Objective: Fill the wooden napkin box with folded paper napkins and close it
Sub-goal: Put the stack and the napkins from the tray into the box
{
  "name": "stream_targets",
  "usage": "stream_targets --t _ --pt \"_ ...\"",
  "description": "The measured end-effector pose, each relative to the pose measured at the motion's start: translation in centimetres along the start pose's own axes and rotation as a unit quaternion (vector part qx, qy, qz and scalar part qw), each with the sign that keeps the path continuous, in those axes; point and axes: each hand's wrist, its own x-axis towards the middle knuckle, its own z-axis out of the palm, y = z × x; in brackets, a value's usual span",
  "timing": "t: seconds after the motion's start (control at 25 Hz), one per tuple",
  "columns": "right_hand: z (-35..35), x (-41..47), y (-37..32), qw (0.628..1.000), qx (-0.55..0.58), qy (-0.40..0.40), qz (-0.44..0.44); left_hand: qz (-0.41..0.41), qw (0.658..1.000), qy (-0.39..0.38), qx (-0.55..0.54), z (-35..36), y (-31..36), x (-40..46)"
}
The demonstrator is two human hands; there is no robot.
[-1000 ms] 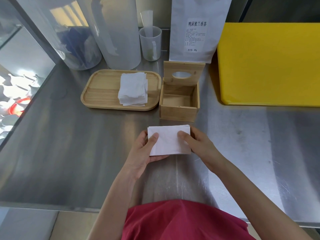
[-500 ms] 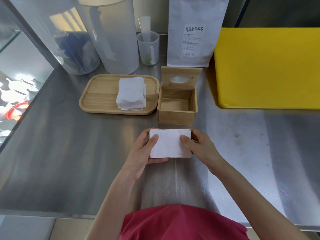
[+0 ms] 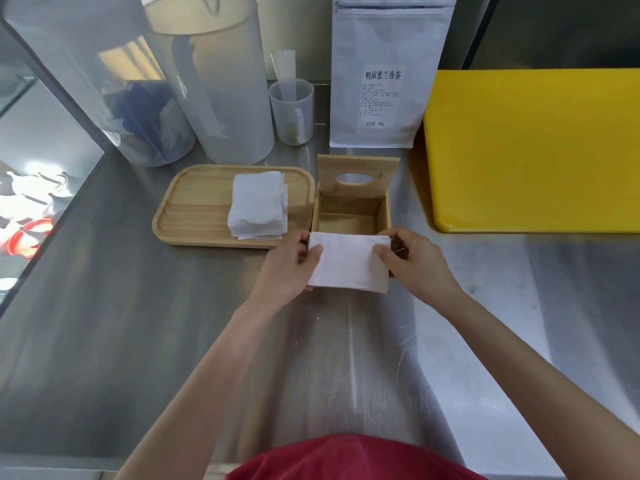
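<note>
Left to right. Far left of the steel counter [image 3: 104, 306]: 2 tall translucent plastic containers [image 3: 221, 84], then a small measuring cup [image 3: 292, 112]; all stand well behind the work zone and block nothing.

Wooden tray [image 3: 194, 209]: carries the remaining stack of folded napkins [image 3: 259, 206], edges slightly fanned. Judged light and loose; top sheets likely to slide or lift if pinched singly.

Left hand [image 3: 287, 268]: fingers closed on the left edge of the held napkin stack [image 3: 348, 263], thumb on top, other fingers under. Stack sits just in front of the wooden napkin box [image 3: 351, 216], its far edge overlapping the box's near wall in view; I cannot tell whether they touch. Soft, limp, compressible paper, not fragile but easily creased; holding both short edges, as now, should keep the layers squared.

Box: interior looks empty, lid [image 3: 358, 174] with oval slot standing upright at the back. Opening appears only a little wider than the stack, so the walls are the main obstruction.

Right hand [image 3: 412, 265]: gripping the right edge the same way.

Behind and right: white tea pouch [image 3: 384, 74], yellow cutting board [image 3: 533, 150], both apart from the box.
</note>
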Motion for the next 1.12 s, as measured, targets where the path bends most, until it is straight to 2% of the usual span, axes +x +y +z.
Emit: stream_targets --t 0.16,0.48,0.68,0.84,0.96,1.12 --pt "-1.2 3.1 -1.0 0.998 -0.046 0.021 -0.026 0.054 0.986 0.034 0.151 -0.2 1.6 3.0" --pt "-1.4 6.5 -1.7 0.976 -0.192 0.036 -0.094 0.102 0.969 0.058 0.217 0.3 2.8 6.8" --pt "-0.4 7.3 -1.8 0.933 -0.34 -0.011 -0.119 0.146 0.907 0.041 0.392 0.8 2.6 7.9" --pt "0.3 8.2 -1.7 0.906 -0.404 -0.031 -0.122 0.18 0.862 0.012 0.474 1.1 2.9 8.8" --pt "0.8 8.7 -1.6 0.888 -0.442 -0.049 -0.115 0.172 0.828 -0.033 0.533 1.7 2.9 9.5" --pt "1.6 9.2 -1.4 0.872 -0.477 -0.052 -0.093 0.156 0.804 -0.054 0.571 2.2 2.8 10.1"
